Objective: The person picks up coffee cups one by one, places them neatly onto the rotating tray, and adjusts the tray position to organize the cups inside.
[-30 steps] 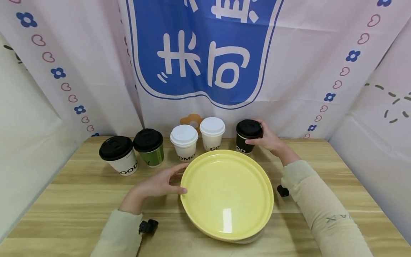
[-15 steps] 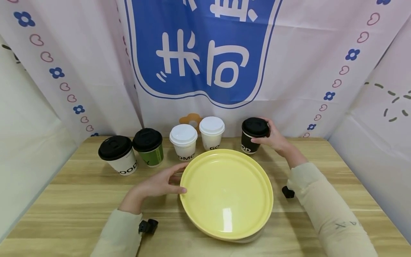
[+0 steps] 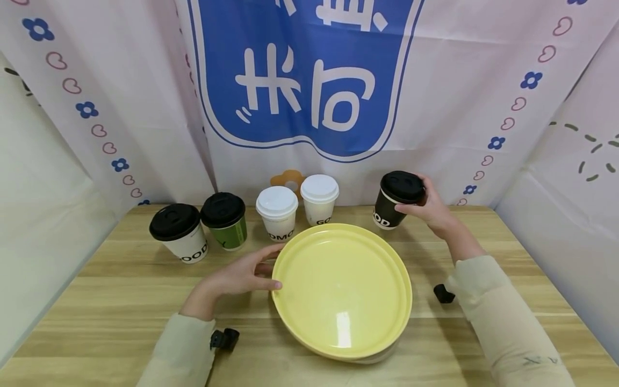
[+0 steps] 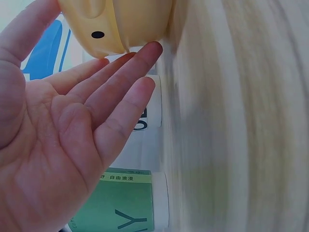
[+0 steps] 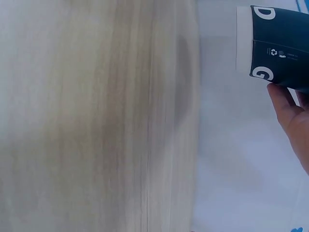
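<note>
Gripped by your right hand [image 3: 432, 207] just under its lid, the black cup [image 3: 395, 201] is now tilted and off the table [image 3: 111, 301]; the right wrist view shows its white base rim clear of the wood, with your fingers [image 5: 289, 113] wrapped round its side. A second ago that cup stood upright at the right end of the row, close behind the yellow plate [image 3: 342, 290]; it has since travelled to your right and upward, away from the white-lidded cup [image 3: 319, 200] it stood next to. Judgement: the lift is complete and the cup is in transit, so the grasp phase is behind you. Your left hand [image 3: 238, 278] has not moved: its fingers lie straight and relaxed against the plate's left rim, steadying it without clasping. The remaining cups, including the green cup [image 3: 224, 221] and the black-lidded white cup [image 3: 180, 233], stand where they were.
</note>
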`<state>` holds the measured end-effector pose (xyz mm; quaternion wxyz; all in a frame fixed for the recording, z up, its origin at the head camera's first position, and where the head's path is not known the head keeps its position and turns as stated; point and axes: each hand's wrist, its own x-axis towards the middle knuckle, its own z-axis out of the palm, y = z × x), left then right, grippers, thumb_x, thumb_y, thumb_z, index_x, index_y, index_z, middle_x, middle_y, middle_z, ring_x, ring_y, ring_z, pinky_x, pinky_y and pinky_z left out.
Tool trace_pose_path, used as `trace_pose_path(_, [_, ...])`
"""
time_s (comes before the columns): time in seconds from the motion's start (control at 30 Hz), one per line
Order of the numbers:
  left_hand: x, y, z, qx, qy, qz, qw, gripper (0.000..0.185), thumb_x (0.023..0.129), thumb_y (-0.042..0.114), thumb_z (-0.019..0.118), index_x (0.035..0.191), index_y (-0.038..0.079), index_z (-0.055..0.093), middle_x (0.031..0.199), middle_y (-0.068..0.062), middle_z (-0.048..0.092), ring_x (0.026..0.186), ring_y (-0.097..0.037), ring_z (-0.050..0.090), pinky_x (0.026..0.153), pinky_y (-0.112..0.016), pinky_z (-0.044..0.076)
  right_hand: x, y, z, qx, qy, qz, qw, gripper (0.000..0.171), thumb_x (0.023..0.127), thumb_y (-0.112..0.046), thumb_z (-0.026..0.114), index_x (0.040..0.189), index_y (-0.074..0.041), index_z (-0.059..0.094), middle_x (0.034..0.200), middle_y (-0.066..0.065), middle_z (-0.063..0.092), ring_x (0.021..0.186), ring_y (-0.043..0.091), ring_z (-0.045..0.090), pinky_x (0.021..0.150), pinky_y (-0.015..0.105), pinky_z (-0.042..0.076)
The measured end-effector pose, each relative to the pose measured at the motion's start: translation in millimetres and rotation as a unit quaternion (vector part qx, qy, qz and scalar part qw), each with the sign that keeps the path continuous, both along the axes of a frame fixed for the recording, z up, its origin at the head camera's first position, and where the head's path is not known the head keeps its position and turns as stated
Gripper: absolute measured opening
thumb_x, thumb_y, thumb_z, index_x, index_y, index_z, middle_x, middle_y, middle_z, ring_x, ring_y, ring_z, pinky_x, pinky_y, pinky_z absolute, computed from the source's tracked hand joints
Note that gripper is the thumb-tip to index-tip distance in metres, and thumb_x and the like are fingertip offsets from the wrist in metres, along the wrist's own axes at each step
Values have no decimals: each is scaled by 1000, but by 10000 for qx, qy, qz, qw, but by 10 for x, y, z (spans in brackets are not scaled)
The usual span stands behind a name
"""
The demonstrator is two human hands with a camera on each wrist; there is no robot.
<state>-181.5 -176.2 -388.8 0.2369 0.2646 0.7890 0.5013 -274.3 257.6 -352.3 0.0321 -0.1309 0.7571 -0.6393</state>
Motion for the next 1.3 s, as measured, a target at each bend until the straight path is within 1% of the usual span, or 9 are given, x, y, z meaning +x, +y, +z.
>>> trace_pose_path(0.17, [-6, 17, 4, 12, -45, -24, 10000, 85, 92, 15, 72, 159, 10, 19, 159, -24, 29, 133, -42, 51, 102, -47, 50, 110, 83, 13, -377, 318, 64, 9988, 73, 86, 8, 67, 139, -23, 28, 126, -10, 50, 111, 3, 55, 89, 14, 49])
trace_pose_path(0.37, [-24, 22, 8, 77, -18, -97, 9999, 85, 92, 12, 71, 159, 7, 18, 156, -25, 35, 133, -41, 50, 106, -50, 47, 272, 150, 82, -407, 736, 134, 9964, 73, 85, 11, 67, 138, -26, 33, 128, -10, 52, 113, 4, 54, 91, 14, 49])
trace_pose_path(0.5, [-37, 33, 15, 74, -56, -115, 9999, 85, 92, 11, 71, 159, 7, 18, 155, -25, 36, 133, -41, 51, 106, -50, 46, 410, 182, 124, -428, 1020, 180, 9937, 76, 82, 16, 66, 139, -24, 35, 129, -8, 53, 111, 5, 57, 90, 15, 50])
trace_pose_path(0.7, [-35, 35, 27, 7, -45, -89, 10000, 86, 92, 12, 71, 159, 7, 18, 155, -25, 36, 133, -41, 51, 106, -50, 46, 588, 139, 166, -483, 1391, 578, 9874, 83, 78, 22, 66, 144, -18, 35, 134, -4, 52, 114, 6, 57, 89, 18, 53])
trace_pose_path(0.83, [-24, 25, 24, -59, -37, -38, 10000, 86, 92, 13, 72, 159, 6, 18, 156, -26, 34, 134, -41, 50, 107, -50, 46, 675, 79, 180, -486, 1480, 814, 9844, 86, 75, 22, 68, 145, -17, 35, 136, -4, 51, 117, 7, 56, 89, 20, 54])
trace_pose_path(1.0, [-1, 20, 26, -104, -19, 10, 9999, 86, 92, 14, 72, 158, 4, 19, 156, -27, 34, 132, -41, 52, 106, -49, 46, 755, 9, 162, -528, 1599, 1117, 9794, 92, 71, 25, 68, 147, -13, 33, 138, -3, 51, 121, 9, 56, 93, 22, 53])
trace_pose_path(1.13, [1, 27, 18, -46, -39, 17, 10000, 85, 92, 13, 72, 158, 4, 19, 156, -27, 35, 132, -41, 52, 106, -48, 47, 787, -47, 148, -528, 1590, 1358, 9765, 92, 71, 23, 70, 147, -12, 33, 139, -3, 51, 122, 10, 56, 95, 23, 52])
trace_pose_path(1.3, [-7, 22, 8, -4, -15, -29, 10000, 85, 92, 12, 72, 158, 4, 18, 155, -28, 35, 132, -42, 51, 106, -48, 47, 803, -131, 140, -495, 1560, 1685, 9720, 90, 72, 17, 75, 147, -10, 33, 140, 0, 50, 125, 13, 54, 99, 25, 50])
